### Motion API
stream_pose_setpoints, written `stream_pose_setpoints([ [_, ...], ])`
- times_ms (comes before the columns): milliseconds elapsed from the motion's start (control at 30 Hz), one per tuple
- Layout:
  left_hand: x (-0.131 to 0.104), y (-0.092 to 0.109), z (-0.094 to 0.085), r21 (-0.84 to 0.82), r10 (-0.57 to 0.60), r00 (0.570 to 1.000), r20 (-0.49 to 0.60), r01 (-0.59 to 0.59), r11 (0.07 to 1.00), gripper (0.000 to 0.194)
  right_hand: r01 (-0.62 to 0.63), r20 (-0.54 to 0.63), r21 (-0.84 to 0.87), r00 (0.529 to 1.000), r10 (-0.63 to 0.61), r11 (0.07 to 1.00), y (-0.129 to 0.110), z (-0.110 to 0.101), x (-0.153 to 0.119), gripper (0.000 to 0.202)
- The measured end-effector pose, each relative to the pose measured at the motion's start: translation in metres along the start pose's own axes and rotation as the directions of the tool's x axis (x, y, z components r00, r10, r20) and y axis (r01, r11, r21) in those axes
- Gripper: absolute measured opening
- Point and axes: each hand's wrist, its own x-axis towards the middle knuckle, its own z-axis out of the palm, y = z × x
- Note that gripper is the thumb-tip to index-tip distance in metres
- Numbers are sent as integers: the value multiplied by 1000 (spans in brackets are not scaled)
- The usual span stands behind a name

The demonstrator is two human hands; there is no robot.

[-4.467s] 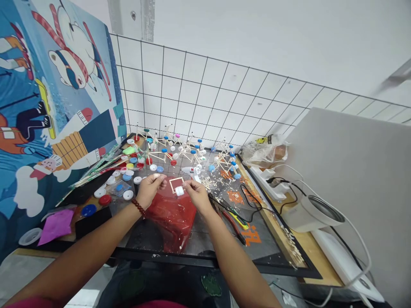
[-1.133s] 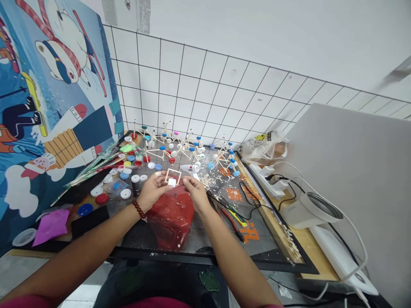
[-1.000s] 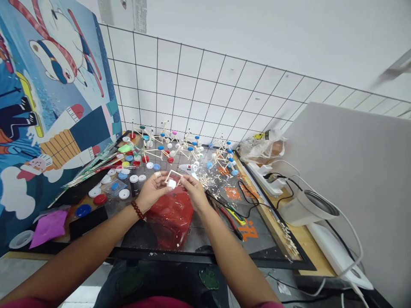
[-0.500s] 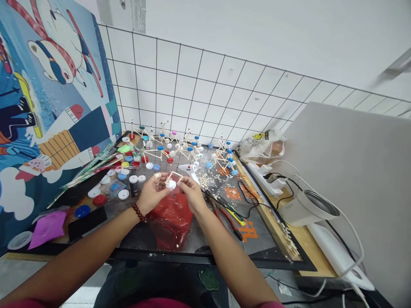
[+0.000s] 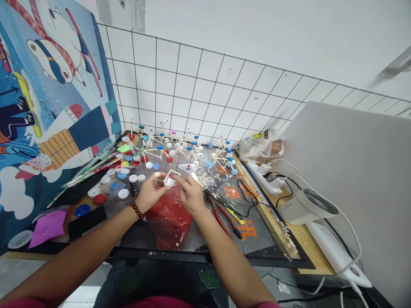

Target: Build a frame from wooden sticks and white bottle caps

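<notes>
My left hand, with a beaded bracelet at the wrist, pinches a small wooden stick frame with a white bottle cap at its lower part. From the other side, the bent fingers of my right hand close on the frame's right end; its fingertips partly hide the contact. Both hands are above a red plastic bag. Just beyond them lies a white glue gun.
Several stick models with coloured caps stand at the back against a wire grid. Loose caps lie at left. Red-handled pliers, a yellow cutter, wood bits and a black cable are at right.
The stick frame and cap have tilted and shifted slightly left. My right hand has turned, its fingers now drawn closer to the cap and my left hand.
</notes>
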Motion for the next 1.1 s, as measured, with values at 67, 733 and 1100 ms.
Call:
stream_pose_setpoints([
  [67, -2, 0, 1, 111, 74, 997, 25, -77, 991, 36, 66, 64, -155, 996, -57, 986, 1, -1, -1, 41],
  [733, 5, 9, -9, -254, -112, 992, -52, 95, 963, 45, -364, 65, 657, 899, 432, 660, 8, 11, 10, 23],
  [1100, -2, -4, -6, 123, 158, 984, 77, -166, 978, 27, 201, 2, -262, 978, -208, 944, 0, -6, -2, 36],
])
